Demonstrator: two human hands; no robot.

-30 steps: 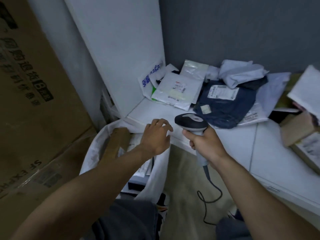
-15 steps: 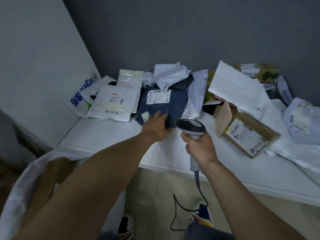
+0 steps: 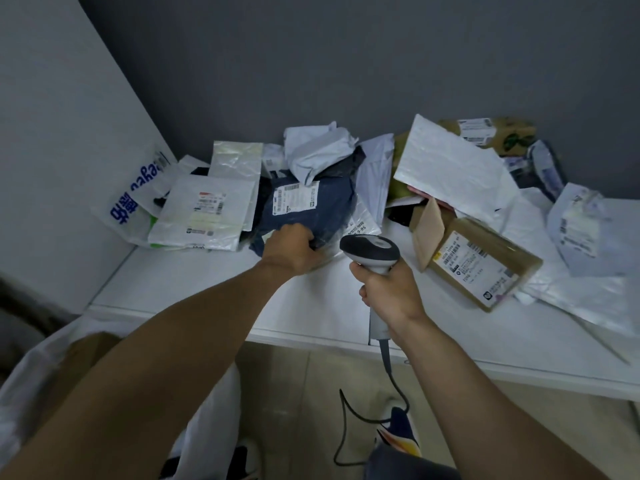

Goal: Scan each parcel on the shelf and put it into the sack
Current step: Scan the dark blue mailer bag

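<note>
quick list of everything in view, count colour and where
dark blue parcel: one, navy with white label, middle of shelf
white flat parcel: one, white, left of the navy one
brown box: one, brown with white label, right of the scanner
loose mailers: several, white and grey, piled at the shelf's back
shelf: one, white, under the parcels
sack: one, white, lower left below the shelf edge
scanner: one, grey and black, corded, over the shelf's front
left grip: one, holds the dark blue parcel's near edge
right grip: one, holds the scanner's handle
</note>
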